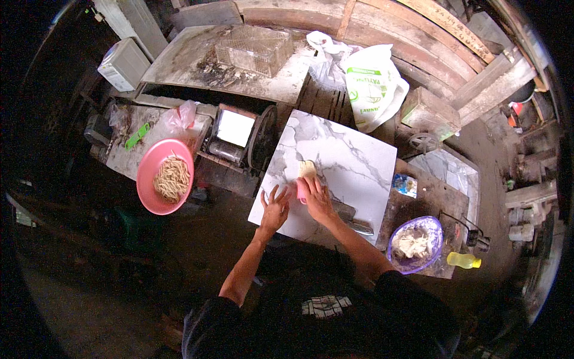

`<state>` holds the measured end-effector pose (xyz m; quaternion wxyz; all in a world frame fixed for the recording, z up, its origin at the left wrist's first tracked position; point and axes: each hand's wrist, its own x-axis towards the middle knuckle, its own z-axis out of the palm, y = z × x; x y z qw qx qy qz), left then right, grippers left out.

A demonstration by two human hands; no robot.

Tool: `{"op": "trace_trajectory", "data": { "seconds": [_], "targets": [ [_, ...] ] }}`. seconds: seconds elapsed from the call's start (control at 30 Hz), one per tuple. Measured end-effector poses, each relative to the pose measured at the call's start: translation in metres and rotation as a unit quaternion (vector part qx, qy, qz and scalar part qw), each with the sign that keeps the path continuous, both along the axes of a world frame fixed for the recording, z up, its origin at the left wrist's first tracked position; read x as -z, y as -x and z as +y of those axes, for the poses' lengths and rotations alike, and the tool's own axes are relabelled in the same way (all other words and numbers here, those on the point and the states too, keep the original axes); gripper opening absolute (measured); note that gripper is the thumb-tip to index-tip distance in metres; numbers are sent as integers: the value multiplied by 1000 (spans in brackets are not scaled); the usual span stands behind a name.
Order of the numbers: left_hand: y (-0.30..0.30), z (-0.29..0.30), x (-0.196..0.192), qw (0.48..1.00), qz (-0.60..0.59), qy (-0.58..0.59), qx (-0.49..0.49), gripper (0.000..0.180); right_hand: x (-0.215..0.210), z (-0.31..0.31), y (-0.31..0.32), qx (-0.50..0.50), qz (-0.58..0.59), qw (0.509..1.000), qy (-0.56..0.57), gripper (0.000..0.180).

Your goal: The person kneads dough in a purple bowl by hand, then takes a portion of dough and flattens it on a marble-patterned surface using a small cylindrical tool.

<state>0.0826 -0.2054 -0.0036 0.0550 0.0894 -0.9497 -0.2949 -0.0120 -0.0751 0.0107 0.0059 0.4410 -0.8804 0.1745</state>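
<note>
On the white marbled board (365, 161) lies a small flat piece of pale dough (307, 167). My right hand (317, 196) is at the dough's near edge, fingers bent round a small pink object (301, 192) whose kind is mostly hidden under them. Left of it, my left hand (275, 209) rests on the board with its fingers spread, beside a faint pinkish patch. A broad-bladed knife (361, 228) lies at the board's near edge, partly behind my right forearm.
Left stand a pink basin (143, 185) of dough strips (172, 179) and a roller machine (230, 143). Right are a purple basin (441, 239) with white dough or flour (414, 244), a yellow bottle (464, 260) and a blue packet (405, 185). A white sack (373, 90) stands behind.
</note>
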Motion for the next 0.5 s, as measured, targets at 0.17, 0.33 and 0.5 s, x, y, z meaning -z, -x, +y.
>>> {"op": "trace_trajectory", "data": {
  "seconds": [0.17,0.33,0.5],
  "targets": [
    [6,-1,-2,1000,6,-17,4,34,-12,17,-18,-74,-81,994,-9,66],
    [13,-2,-8,999,16,-29,-22,34,-24,-2,20,19,-43,996,76,70],
    [21,1,-5,998,10,-48,-40,33,-11,-30,68,21,-34,999,3,63]
  ]
}}
